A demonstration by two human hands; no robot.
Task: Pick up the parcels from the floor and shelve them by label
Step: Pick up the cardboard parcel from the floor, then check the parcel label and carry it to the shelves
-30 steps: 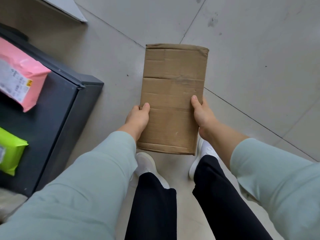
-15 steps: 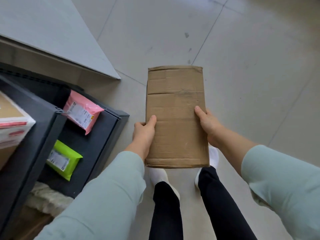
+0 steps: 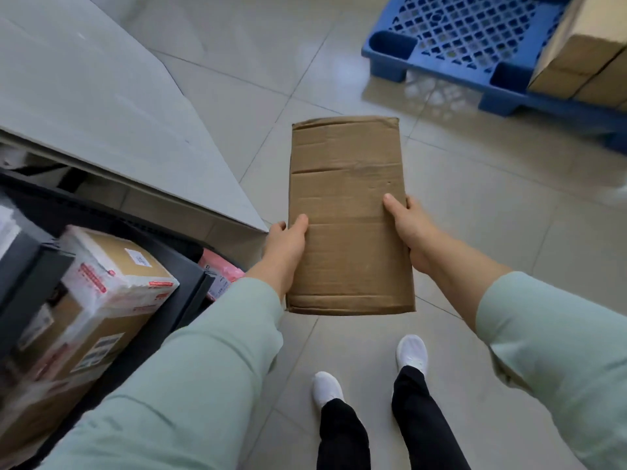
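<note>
Head view, centre: I hold a flat brown cardboard parcel [image 3: 349,218] out in front of me above the tiled floor [image 3: 475,205], its long side running up the frame, its plain creased face towards me.
Left hand: my left hand [image 3: 285,249] clasps the parcel's left edge low down, thumb lying on the top face, the other fingers hidden underneath.
Right hand: my right hand [image 3: 407,222] clasps the right edge a little higher in the frame, thumb on top, fingers tucked out of sight below.
Label: I cannot see any label on the face turned to me.
Sleeves: both arms wear pale green sleeves [image 3: 190,385], which fill the lower left and lower right corners.
Lower centre: my white shoes [image 3: 412,354] and black trousers [image 3: 342,435] stand on the tiles beneath the parcel.
Left of the frame: a dark shelf unit [image 3: 183,300] holds a taped carton [image 3: 101,300] with white labels and red printed tape; it is blurred, so I cannot read it.
Beside my left wrist: a pink mailer bag [image 3: 220,276] lies lower in the unit, partly hidden by my sleeve.
Upper left: a grey flat surface [image 3: 101,96] slants across the frame above the shelf unit.
Upper right: a blue plastic pallet [image 3: 458,39] rests on the floor, with brown cartons [image 3: 583,49] stacked at its right edge.
</note>
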